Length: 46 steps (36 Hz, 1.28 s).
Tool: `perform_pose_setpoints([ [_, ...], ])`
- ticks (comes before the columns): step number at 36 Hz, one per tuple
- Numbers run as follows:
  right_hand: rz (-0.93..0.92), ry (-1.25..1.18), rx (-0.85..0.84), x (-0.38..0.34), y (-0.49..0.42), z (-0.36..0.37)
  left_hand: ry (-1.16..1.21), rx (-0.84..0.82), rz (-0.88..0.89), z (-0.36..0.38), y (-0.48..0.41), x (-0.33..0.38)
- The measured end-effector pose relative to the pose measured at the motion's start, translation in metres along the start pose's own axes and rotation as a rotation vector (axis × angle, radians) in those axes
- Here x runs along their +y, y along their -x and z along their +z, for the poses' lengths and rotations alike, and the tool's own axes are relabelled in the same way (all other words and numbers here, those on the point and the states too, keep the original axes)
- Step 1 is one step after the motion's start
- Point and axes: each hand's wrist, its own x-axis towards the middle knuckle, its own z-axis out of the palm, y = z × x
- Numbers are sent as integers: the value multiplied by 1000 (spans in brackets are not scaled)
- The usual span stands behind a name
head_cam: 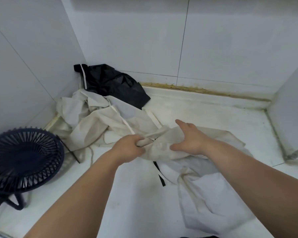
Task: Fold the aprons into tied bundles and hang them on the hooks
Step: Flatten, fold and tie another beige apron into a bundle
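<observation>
Left hand (pixel 130 147) grips a bunched cream apron (pixel 162 143) — right hand (pixel 190 137) rests on it, fingers spread

White tiled walls (pixel 230 40) corner a pale counter (pixel 205 114).

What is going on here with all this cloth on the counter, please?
A person is working on a cream apron lying rumpled on the white counter. The left hand grips a bunched part of it, while the right hand rests open on the cloth beside it. More cream cloth and a black apron lie crumpled in the corner; nothing is bundled yet.
</observation>
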Motion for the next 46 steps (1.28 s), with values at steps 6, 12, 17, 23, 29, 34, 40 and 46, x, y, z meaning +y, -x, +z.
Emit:
perform_pose_setpoints([
  [6,33,242,11,3,-26,4,-17,-214,-93,3,-13,9],
  [12,100,398,-212,30,-29,18,38,159,-65,23,-41,-2],
  [17,4,378,-181,45,-29,20,79,-39,-95,42,-54,4],
  [23,-40,38,128,64,-26,0,807,-282,-198,59,-65,21],
  [29,40,-1046,190,41,-7,-44,870,-136,-52,38,-70,48],
  [34,-107,-1566,31,12,16,-70,753,-195,167,30,-51,68],
  [40,-137,-1476,81,13,20,-79,572,105,185,20,-32,81],
  [46,156,-864,562,37,34,-87,782,459,144,-3,-17,87],
])
